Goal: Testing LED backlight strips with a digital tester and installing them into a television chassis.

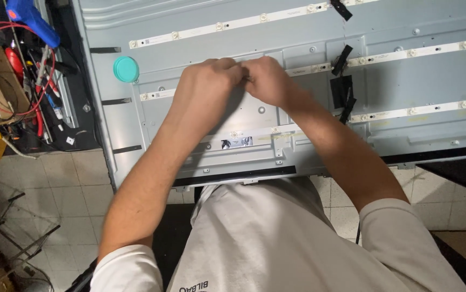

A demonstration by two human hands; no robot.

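left hand [207, 86] | right hand [268, 81] | grips pinched together on light strip [319, 67]

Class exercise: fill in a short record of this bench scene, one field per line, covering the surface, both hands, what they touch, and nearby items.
Surface: grey metal panel lying flat, crossed by white strips
Left hand: closed, fingertips meeting the right hand at the middle strip
Right hand: closed, pinching something too small to tell
Tape: black tape pieces across the strips, right of the hands
Cap: teal round cap on the panel's left part
Left edge: tangle of red wires and tools
Floor: pale tiles
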